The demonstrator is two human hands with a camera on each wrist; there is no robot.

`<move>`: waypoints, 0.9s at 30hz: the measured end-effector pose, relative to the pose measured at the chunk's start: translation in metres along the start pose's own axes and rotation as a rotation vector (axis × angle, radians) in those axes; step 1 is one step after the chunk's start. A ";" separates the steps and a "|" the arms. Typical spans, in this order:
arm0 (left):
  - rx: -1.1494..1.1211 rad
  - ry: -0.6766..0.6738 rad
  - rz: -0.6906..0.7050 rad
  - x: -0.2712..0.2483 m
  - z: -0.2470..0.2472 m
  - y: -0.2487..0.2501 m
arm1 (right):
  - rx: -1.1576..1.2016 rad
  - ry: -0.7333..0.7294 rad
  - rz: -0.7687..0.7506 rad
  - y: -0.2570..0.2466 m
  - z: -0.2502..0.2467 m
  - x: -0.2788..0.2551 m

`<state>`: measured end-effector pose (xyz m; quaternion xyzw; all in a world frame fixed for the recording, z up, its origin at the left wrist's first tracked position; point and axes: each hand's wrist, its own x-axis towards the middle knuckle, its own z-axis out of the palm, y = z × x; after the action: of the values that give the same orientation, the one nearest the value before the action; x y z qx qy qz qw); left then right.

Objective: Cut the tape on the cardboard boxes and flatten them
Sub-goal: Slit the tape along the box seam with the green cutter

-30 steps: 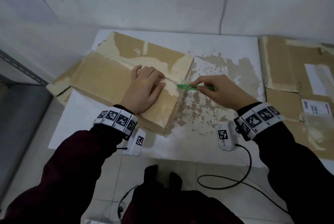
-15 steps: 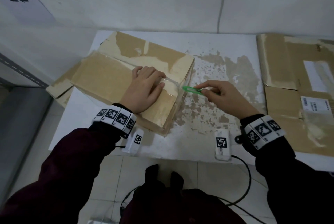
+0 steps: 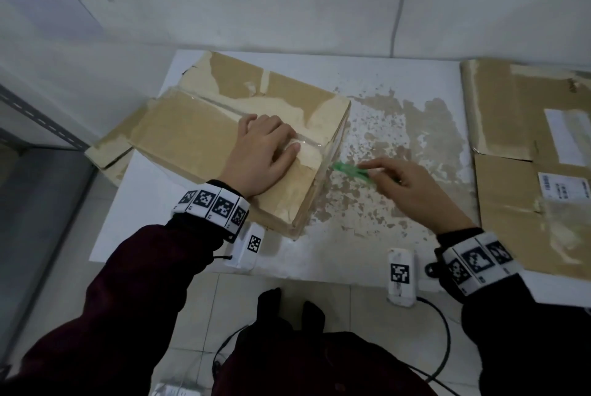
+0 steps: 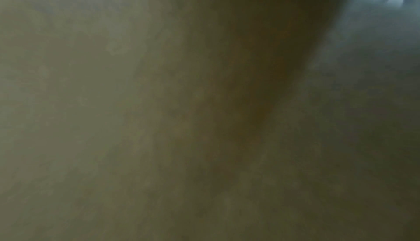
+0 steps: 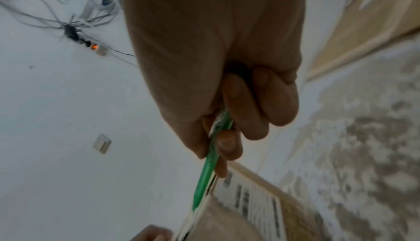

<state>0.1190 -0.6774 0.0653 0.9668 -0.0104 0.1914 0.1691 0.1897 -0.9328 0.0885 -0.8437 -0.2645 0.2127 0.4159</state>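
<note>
Far left, off the table's point(image 3: 367, 255) left edge: flat cardboard scraps point(image 3: 110, 147) poking out from under the box

Cardboard box point(image 3: 192, 139) on the left half of the table, long axis running from the back-left corner toward the front-right, taped seam point(image 3: 224, 106) along that same line, near end overhanging nothing, sitting close to the front edge

Left hand point(image 3: 262, 155) flat on the box top near its right end, fingers straight and spread over the seam, pressing, gripping nothing; left wrist view dark and blurred, nothing to read there

Green cutter point(image 3: 351, 170) just beside the box's right end face, tip pointing left at the tape wrapped over that edge, handle trailing right

Right hand point(image 3: 412, 191) clamped on the cutter, thumb and forefinger pinching the handle, remaining fingers curled under; confirmed in the right wrist view

Step in hand, as judged: slitting tape down the end face. Best done with a shallow blade, following the seam line, stroke kept clear of the pressing fingers, firm downward hold to stop the box sliding

Right edge of the table: flattened boxes point(image 3: 524, 152) lying flat, shipping label point(image 3: 563, 186) up
</note>
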 end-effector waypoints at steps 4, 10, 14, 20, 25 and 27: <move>0.124 -0.050 -0.106 0.003 0.001 0.012 | -0.196 0.077 -0.058 0.004 -0.009 0.004; -0.090 -0.070 -0.405 -0.002 0.006 0.027 | -0.340 0.067 -0.206 0.004 0.001 0.011; -0.194 0.055 -0.417 -0.013 0.016 0.026 | -0.420 0.113 -0.256 0.005 0.006 0.009; -0.179 0.103 -0.373 -0.012 0.020 0.025 | -0.533 0.211 -0.272 -0.001 0.017 0.011; -0.182 0.116 -0.355 -0.011 0.020 0.026 | -0.540 0.265 -0.276 0.001 0.023 0.009; -0.174 0.124 -0.345 -0.011 0.020 0.026 | -0.544 0.298 -0.276 -0.001 0.027 0.012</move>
<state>0.1138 -0.7090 0.0526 0.9224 0.1493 0.2171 0.2824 0.1828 -0.9091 0.0725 -0.9017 -0.3598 -0.0496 0.2344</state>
